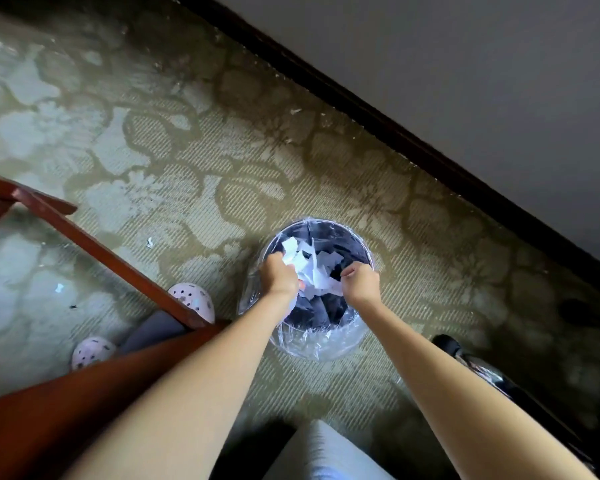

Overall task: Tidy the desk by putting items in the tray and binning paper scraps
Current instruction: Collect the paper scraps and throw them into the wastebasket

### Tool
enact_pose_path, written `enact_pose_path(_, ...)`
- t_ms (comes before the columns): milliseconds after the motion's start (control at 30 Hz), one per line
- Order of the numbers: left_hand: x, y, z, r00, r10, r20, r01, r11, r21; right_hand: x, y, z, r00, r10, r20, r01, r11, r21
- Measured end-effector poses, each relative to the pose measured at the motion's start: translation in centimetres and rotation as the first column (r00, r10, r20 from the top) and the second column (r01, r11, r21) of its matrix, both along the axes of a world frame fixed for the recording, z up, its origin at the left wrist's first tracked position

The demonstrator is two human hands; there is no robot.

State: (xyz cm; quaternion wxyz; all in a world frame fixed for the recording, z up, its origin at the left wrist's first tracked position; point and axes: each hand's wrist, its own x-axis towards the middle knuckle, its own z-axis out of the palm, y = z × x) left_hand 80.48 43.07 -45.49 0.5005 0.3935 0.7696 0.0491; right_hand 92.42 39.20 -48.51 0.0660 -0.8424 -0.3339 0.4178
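Both forearms (187, 375) extended over bin (326, 346) — left hand (279, 277) fingers curled on paper scraps (307, 268); right hand (361, 284) at its 3 o'clock — fingers curled, hold unclear.

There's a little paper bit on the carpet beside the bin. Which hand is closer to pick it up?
Probably the left hand. The stray scrap lies on the carpet left of the bin, on that hand's side; the right hand would have to cross over the bin.

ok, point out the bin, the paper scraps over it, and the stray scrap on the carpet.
bin (323, 221): head view, far rim.
paper scraps (309, 268): head view, middle of the white cluster.
stray scrap (149, 242): head view, its middle.
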Motion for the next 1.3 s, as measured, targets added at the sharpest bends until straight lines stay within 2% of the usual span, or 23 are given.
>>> enact_pose_path(133,-0.1,0.3,-1.1,1.000,0.011,0.005,-0.011,0.999,-0.030,-0.5,-0.3,-0.8,1.000,-0.014,-0.002,0.014,1.000,-0.015)
enact_pose_path(300,0.2,0.2,-1.2,0.992,-0.126,0.026,0.128,0.988,-0.082,-0.7,-0.4,-0.8,0.998,-0.021,-0.053,0.020,1.000,-0.006)
enact_pose_path(500,-0.7,-0.3,-0.9,0.952,-0.303,0.036,0.305,0.952,-0.040,-0.7,-0.5,-0.1,0.983,0.098,-0.156,-0.101,0.995,-0.008)
enact_pose_path(600,-1.2,-0.8,-0.5,0.932,-0.363,-0.007,0.363,0.932,-0.014,-1.2,-0.6,0.6,0.970,0.106,-0.220,-0.113,0.993,-0.019)
enact_pose_path(700,-1.8,-1.4,0.6,0.911,-0.405,-0.073,0.405,0.914,-0.014,-1.4,-0.9,1.6,0.969,0.154,-0.194,-0.160,0.987,-0.016)
enact_pose_path(900,-2.6,-2.7,5.1,0.851,-0.486,-0.201,0.494,0.870,-0.011,-1.3,-1.9,5.1,0.951,0.310,-0.025,-0.310,0.951,-0.014)
enact_pose_path(1033,-3.4,-3.2,9.1,0.768,-0.526,-0.364,0.589,0.804,0.081,-1.8,-2.4,9.3,0.856,0.486,0.175,-0.500,0.865,0.043)
enact_pose_path(1167,-4.7,-3.6,17.0,0.662,-0.482,-0.574,0.693,0.685,0.224,-3.1,-2.3,16.1,0.677,0.566,0.471,-0.698,0.696,0.167)
enact_pose_path(1300,-7.0,-4.6,26.5,0.614,-0.308,-0.727,0.709,0.620,0.336,-5.6,-1.4,24.5,0.606,0.376,0.701,-0.769,0.501,0.396)
